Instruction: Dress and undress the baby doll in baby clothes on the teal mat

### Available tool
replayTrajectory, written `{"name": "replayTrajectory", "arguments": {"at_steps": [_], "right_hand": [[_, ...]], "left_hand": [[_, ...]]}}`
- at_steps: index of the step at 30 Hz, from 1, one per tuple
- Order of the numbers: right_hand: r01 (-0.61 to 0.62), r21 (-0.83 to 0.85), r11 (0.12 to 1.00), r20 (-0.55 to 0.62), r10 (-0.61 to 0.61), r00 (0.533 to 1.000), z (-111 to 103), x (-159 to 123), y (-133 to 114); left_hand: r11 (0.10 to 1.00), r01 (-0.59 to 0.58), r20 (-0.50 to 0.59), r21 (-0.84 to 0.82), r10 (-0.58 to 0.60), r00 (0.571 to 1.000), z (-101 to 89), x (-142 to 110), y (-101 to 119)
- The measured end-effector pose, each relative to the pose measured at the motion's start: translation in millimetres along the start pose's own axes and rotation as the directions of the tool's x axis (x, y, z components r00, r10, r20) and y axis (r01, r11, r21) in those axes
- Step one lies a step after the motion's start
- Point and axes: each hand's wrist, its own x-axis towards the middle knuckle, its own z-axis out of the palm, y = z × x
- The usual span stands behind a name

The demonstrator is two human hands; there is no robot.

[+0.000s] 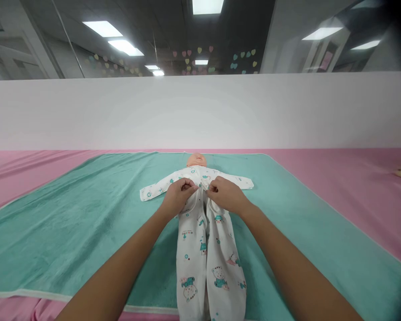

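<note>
White printed baby suit (191, 249) beneath both hands (203, 191), fingertips pinching its chest opening.

The baby doll (197, 159) lies on its back on the towel (96, 214), its head just beyond the grip, with the romper (194, 240) on it; one sleeve stretches out to the left of the grip and the other to the right, while the legs run from the grip toward the wearer. Under the towel is the sheet (347, 187), showing past it on both sides and in front, and the low wall (200, 111) stands behind them all, beyond the doll's head.
</note>
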Motion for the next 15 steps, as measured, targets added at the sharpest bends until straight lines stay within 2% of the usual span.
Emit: {"name": "replayTrajectory", "arguments": {"at_steps": [2,4,8,10,12,15], "right_hand": [[-0.035,0.053,0.998,0.112,0.029,0.993,-2.8,0.1,2.4],[-0.041,0.084,0.996,0.185,0.025,0.982,-3.7,-1.5,1.4],[-0.034,0.162,0.986,0.192,0.002,0.981,-1.6,-3.4,-2.1],[-0.063,0.292,0.954,0.217,-0.002,0.976,-0.1,-1.8,-0.8],[-0.119,0.488,0.864,0.28,-0.026,0.96,1.7,0.6,1.9],[-0.201,0.714,0.67,0.325,-0.063,0.944,5.5,2.8,4.4]], "left_hand": [[0.995,0.066,0.033,-0.078,-0.064,0.997,-0.2,-0.2,0.7],[0.988,0.083,0.07,-0.133,-0.074,0.995,1.4,-1.0,0.4],[0.983,0.091,0.112,-0.161,-0.074,0.991,6.5,-3.9,1.1],[0.983,0.104,0.118,-0.151,-0.086,0.989,8.0,-4.8,2.4],[0.979,0.127,0.129,-0.156,-0.108,0.986,8.2,-4.7,3.7],[0.964,0.157,0.158,-0.213,-0.125,0.98,6.6,-3.3,3.7]]}}
